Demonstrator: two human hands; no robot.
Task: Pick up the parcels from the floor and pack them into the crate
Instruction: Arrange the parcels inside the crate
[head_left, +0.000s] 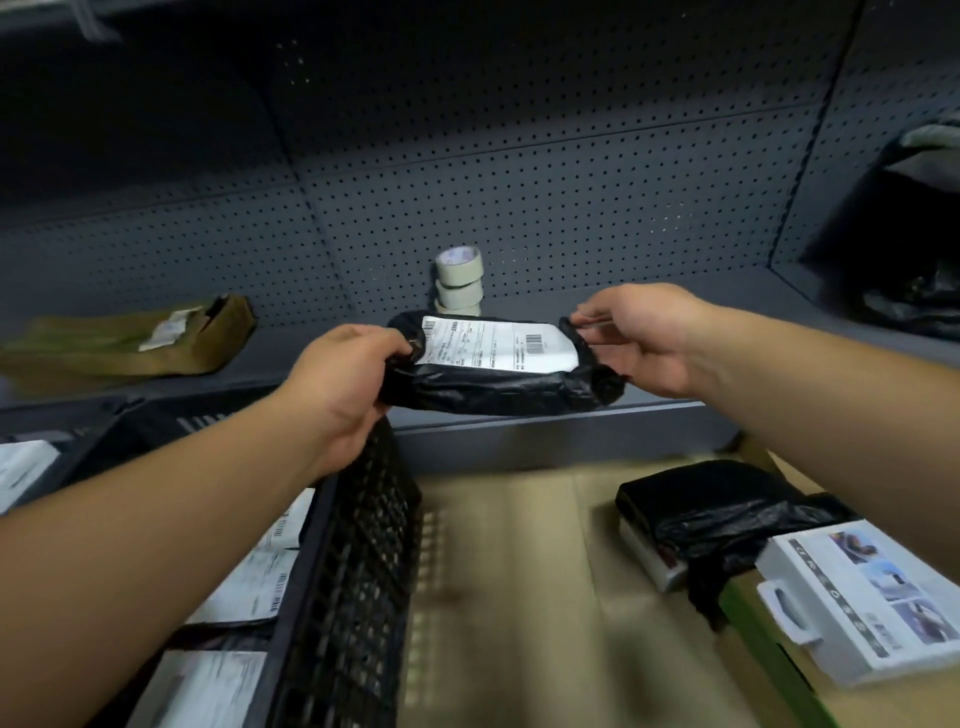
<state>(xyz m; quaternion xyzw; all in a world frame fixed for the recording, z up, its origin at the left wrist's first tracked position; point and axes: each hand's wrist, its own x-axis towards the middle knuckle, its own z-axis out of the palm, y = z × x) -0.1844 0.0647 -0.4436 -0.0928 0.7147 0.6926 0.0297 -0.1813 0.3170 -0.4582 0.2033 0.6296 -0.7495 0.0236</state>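
Head view: my left hand and right hand pinch the black plastic-wrapped labelled parcel's ends level, probably to lower it flat into the black lattice crate.

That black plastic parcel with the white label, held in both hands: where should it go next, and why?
Probably a short swing leftward and down into the black lattice crate. The black plastic parcel hangs beside the crate's right wall, left hand and right hand each with a grip on one end, and labelled parcels already lie inside.
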